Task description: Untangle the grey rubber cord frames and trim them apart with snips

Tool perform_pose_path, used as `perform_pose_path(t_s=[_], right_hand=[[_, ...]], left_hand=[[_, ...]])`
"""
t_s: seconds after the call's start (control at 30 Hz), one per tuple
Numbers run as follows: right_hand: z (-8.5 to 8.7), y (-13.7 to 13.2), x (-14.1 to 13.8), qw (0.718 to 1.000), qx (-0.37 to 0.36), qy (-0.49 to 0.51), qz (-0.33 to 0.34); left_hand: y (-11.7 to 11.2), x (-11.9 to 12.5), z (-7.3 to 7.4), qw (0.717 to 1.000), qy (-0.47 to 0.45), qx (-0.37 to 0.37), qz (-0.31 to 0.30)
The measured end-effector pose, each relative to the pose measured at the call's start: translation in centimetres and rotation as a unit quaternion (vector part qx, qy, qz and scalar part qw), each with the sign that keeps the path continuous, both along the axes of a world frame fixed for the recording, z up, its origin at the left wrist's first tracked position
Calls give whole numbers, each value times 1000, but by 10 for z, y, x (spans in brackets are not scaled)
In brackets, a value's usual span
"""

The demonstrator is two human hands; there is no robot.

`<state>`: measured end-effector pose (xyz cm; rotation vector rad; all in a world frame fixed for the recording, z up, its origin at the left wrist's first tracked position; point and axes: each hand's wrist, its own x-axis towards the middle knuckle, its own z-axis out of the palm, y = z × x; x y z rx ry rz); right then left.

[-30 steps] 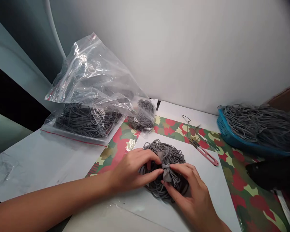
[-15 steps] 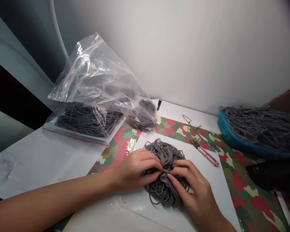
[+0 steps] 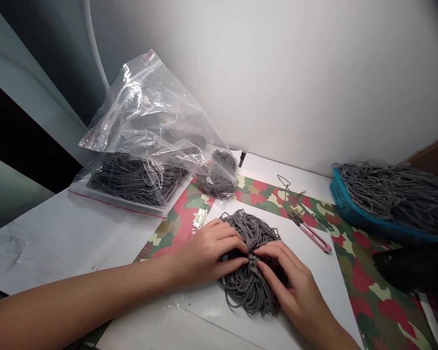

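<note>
The left hand (image 3: 213,253) and right hand (image 3: 295,277) pinch the grey tie (image 3: 253,266) on the near cord bundle (image 3: 251,296) – knotting seems in progress, and the next pull should need even tension.

Looks like a small handwork spot, in a home or a little workshop, impossible to tell which. Has a plain pale wall (image 3: 295,87) close behind a white counter (image 3: 62,233), with camouflage-patterned covering (image 3: 361,272) and a white sheet (image 3: 314,243) spread on top. Reads as a place of work by so much of one material: grey cords (image 3: 397,194) heaped in a blue basket (image 3: 342,199), more in clear zip bags (image 3: 149,112), one gathered bundle (image 3: 253,294) on the sheet. Also includes a pink-handled cutting tool (image 3: 315,238) lying across the sheet's edge, near the bundle.
</note>
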<state>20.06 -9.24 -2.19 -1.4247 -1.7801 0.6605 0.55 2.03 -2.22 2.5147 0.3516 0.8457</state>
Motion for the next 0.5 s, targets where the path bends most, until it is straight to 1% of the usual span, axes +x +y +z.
perform_pose_path(t_s=[0.17,0.37,0.43,0.5], right_hand=[[1,1,4,1000,-16,6,15],[7,4,7,998,-61,5,1],[7,5,7,998,-59,-8,4],[5,4,5,999,-40,-29,14]], left_hand=[[0,-1,-3,1000,-3,6,-14],[-2,2,-2,1000,-3,26,-15],[-2,3,-1,999,-6,39,-17],[-2,4,0,998,-10,56,-20]])
